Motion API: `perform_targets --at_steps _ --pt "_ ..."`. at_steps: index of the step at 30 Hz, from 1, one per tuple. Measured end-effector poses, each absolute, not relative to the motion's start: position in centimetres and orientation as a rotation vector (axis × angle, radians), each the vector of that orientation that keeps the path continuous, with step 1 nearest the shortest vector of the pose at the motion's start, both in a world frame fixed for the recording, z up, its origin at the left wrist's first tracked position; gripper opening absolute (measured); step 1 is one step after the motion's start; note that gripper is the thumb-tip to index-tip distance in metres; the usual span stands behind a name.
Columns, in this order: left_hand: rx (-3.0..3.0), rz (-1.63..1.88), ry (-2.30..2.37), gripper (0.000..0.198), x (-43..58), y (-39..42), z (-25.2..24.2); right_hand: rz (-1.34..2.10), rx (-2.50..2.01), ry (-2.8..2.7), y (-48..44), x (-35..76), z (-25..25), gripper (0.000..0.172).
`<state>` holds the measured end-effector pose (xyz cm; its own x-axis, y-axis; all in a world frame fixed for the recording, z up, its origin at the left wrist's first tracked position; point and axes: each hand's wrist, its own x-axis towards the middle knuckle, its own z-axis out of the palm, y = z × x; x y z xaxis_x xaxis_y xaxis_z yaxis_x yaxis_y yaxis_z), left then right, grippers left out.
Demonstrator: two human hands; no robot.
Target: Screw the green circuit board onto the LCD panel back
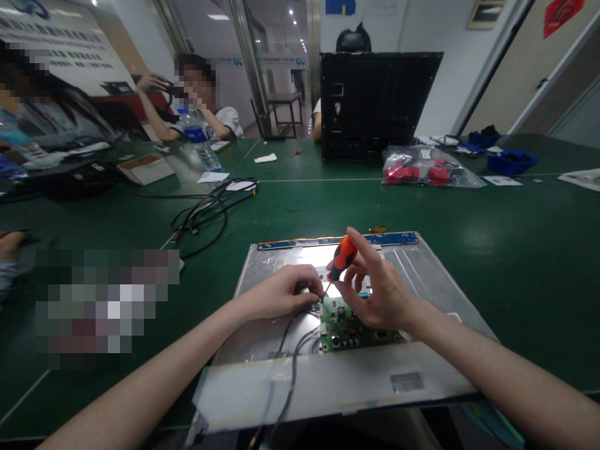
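An orange and black screwdriver (344,255) is in my right hand (382,284), tilted, its shaft pointing down at the upper left corner of a green circuit board (342,328). The fingers of my left hand (293,290) are closed in a pinch beside the screwdriver's tip; whatever lies between them is too small to make out. Under both hands lies a flat silver display panel (435,281) bearing the board. A blue circuit strip (394,239) runs along its far edge. Dark cables (294,369) run from the board's left side over the near edge.
Coiled black cables (206,209) lie to the left on the green table (300,209). A black monitor (379,106) stands at the back, beside a plastic bag with red items (429,169). A water bottle (199,144) stands back left, where other people sit.
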<state>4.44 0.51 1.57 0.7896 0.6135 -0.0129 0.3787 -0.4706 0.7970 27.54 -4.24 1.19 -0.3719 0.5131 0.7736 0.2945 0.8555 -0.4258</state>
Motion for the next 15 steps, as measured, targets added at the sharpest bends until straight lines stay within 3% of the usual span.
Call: perform_targets --at_steps 15 --pt "2.113 0.352 0.726 0.004 4.51 0.48 1.57 0.241 -0.6 -1.978 -3.95 27.52 1.06 0.089"
